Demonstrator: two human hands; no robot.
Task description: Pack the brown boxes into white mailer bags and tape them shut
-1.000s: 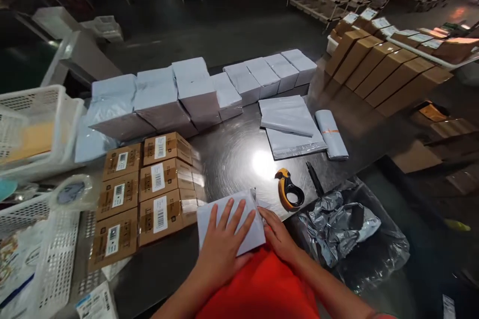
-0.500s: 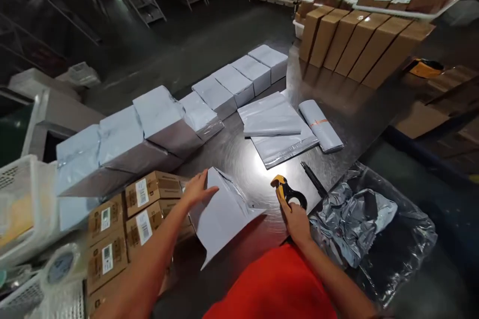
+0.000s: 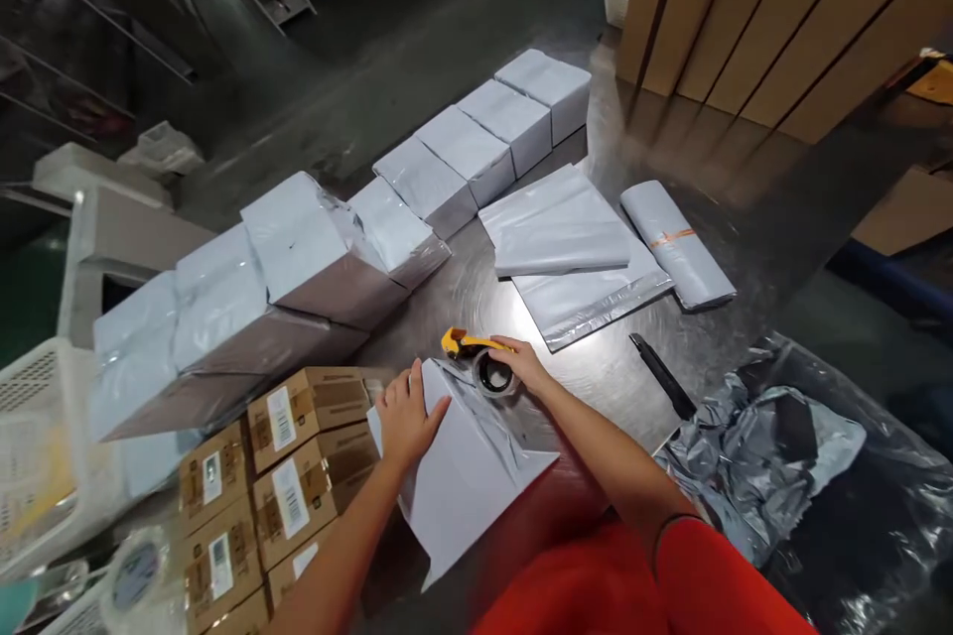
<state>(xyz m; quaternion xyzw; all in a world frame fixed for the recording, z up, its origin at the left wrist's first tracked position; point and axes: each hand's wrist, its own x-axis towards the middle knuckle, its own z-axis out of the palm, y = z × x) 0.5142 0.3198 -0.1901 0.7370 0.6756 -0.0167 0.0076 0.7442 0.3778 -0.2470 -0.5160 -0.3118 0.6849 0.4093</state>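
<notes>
A parcel wrapped in a white poly mailer (image 3: 462, 466) stands tilted on the dark metal table (image 3: 596, 357) in front of me. My left hand (image 3: 406, 414) rests on its upper left corner, fingers closed over the edge. My right hand (image 3: 521, 364) grips a yellow and black tape dispenser (image 3: 480, 357) and holds it against the parcel's top end, where the mailer flap is folded.
Wrapped white parcels (image 3: 298, 268) line the table's far side. Small labelled cardboard boxes (image 3: 290, 476) sit at the left, flat empty mailers (image 3: 573, 248) and a rolled bundle (image 3: 677, 243) at the right. A black knife (image 3: 662, 375) lies near a crumpled plastic bag (image 3: 759, 456). Tall cartons (image 3: 751, 20) stand beyond.
My right hand picked up the tape dispenser from the table and brought it left onto the parcel's top. My left hand lifted the parcel from flat to tilted and keeps holding it.
</notes>
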